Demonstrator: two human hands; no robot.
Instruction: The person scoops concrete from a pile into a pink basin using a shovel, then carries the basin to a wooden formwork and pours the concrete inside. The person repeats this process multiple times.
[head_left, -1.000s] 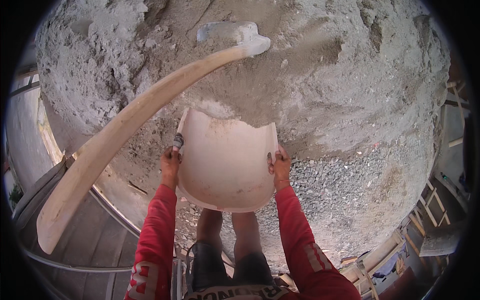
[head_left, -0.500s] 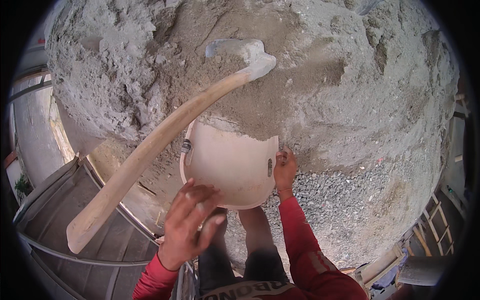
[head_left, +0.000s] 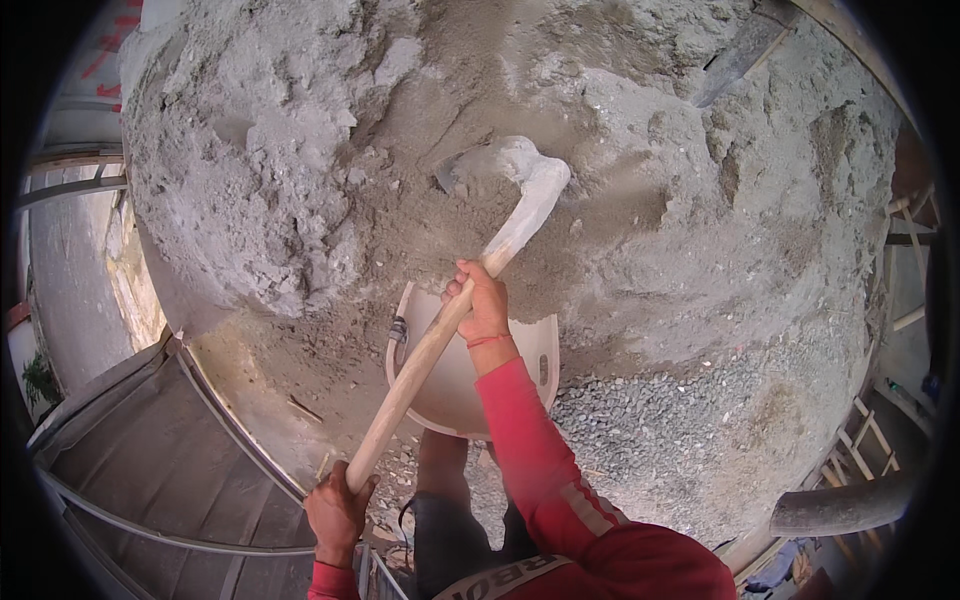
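A hoe (head_left: 418, 362) with a pale wooden handle slants across the view, its handle end low on the left and its metal head (head_left: 535, 180) up in the sand. My left hand (head_left: 338, 508) is closed round the butt of the handle. Farther up, nearer the head, my right hand (head_left: 484, 305) grips the same handle. The blade is partly covered by sand. Beneath the handle a pale scoop-shaped pan (head_left: 455, 400) with slots in its sides rests against the foot of the sand, in front of my legs; my right forearm hides part of it.
A large heap of grey sand (head_left: 270, 190) rises ahead. Loose gravel (head_left: 680, 420) covers the ground on the right. Dark metal sheeting (head_left: 170, 450) with a rail lies at the lower left. A curved dark piece (head_left: 840, 505) and wooden pieces are at the right edge.
My right hand has left the pan's side and now grips the hoe handle. My left hand has closed on the handle's end. The hoe's blade has sunk into the sand.
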